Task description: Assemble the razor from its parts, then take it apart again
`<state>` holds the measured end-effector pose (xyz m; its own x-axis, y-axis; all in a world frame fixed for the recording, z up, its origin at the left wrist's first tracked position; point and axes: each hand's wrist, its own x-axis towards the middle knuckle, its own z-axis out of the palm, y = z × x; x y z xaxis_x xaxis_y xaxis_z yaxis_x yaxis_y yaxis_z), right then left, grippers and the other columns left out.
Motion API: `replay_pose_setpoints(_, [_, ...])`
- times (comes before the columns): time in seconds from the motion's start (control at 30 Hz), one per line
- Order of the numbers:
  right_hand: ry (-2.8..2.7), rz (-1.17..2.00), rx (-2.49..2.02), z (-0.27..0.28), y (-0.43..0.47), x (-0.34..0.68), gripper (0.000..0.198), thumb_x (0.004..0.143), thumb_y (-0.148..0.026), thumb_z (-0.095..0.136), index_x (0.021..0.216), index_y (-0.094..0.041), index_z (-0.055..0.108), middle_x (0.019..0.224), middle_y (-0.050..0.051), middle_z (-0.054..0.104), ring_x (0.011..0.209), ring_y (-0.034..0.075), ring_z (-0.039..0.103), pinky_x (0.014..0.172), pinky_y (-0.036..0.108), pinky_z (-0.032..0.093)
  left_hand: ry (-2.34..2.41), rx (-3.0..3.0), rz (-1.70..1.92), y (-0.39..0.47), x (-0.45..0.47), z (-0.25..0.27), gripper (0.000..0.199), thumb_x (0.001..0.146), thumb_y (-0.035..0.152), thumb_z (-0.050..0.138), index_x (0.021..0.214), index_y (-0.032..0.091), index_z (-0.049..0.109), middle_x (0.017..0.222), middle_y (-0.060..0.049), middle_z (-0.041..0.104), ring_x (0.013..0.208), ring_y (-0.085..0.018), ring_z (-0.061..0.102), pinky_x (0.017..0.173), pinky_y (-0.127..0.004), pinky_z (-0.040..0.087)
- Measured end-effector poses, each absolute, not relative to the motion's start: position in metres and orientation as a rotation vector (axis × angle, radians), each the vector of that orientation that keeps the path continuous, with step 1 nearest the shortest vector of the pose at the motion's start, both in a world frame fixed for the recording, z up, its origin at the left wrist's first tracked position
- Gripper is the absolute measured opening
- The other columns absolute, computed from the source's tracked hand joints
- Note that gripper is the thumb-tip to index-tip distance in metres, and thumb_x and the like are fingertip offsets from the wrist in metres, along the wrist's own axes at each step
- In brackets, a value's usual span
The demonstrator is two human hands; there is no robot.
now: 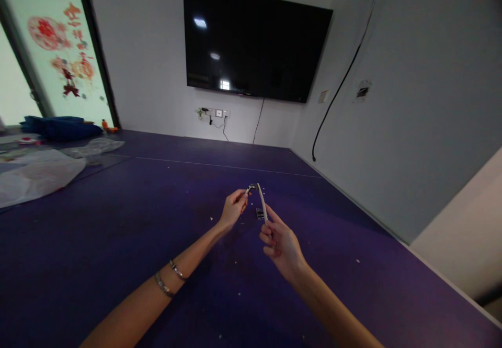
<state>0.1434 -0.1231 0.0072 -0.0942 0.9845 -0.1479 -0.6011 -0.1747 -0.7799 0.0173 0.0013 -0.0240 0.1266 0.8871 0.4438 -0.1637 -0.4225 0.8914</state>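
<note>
- Forearms point(145, 301), two, enter from the bottom edge.
- Left hand point(232, 212): pinches one end of a bent pale strip point(262, 203).
- Right hand point(284, 246): closes on its lower end.
- Step, as judged: two-handed handling of the strip; next move calls for steady grips.
- Small dark piece point(259, 213): appears just behind the strip.
- Floor point(98, 243), purple: spreads both sides; right wall point(423, 102) stands well apart.

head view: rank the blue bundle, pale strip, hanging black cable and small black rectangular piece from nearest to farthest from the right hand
1. pale strip: held in the right hand
2. small black rectangular piece: just ahead and slightly left, on the purple surface
3. hanging black cable: farther ahead, to the right
4. blue bundle: far off to the left
</note>
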Motion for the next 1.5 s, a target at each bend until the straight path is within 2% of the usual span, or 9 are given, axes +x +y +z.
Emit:
replay_pose_setpoints(0.6, [-0.626, 1.498, -0.752, -0.006, -0.127, 0.129, 0.063, 0.07, -0.018, 0.057, 0.13, -0.029, 0.041, 0.057, -0.008, 0.038, 0.041, 0.003, 0.025, 0.037, 0.014, 0.007, 0.782, 1.55, 1.499, -0.007, 0.028, -0.032, 0.019, 0.076, 0.033, 0.057, 0.086, 0.017, 0.057, 0.055, 0.005, 0.046, 0.049, -0.008, 0.042, 0.048, -0.02, 0.03])
replay_pose_setpoints(0.97, [-0.611, 1.511, -0.738, -0.008, -0.136, 0.123, 0.061, 0.072, -0.019, 0.056, 0.13, -0.029, 0.041, 0.056, -0.008, 0.036, 0.041, 0.004, 0.025, 0.037, 0.014, 0.008, 0.788, 1.495, 1.5, -0.015, 0.033, -0.034, 0.018, 0.076, 0.034, 0.058, 0.083, 0.018, 0.052, 0.055, 0.007, 0.042, 0.05, -0.008, 0.039, 0.051, -0.019, 0.03])
replay_pose_setpoints(1.5, [-0.584, 1.496, -0.702, -0.006, -0.132, 0.122, 0.063, 0.07, -0.017, 0.057, 0.13, -0.028, 0.041, 0.056, -0.008, 0.036, 0.04, 0.003, 0.024, 0.037, 0.014, 0.007, 0.755, 1.454, 1.449, -0.019, 0.035, -0.033, 0.02, 0.072, 0.033, 0.061, 0.079, 0.018, 0.051, 0.055, 0.007, 0.045, 0.049, -0.007, 0.04, 0.051, -0.019, 0.031])
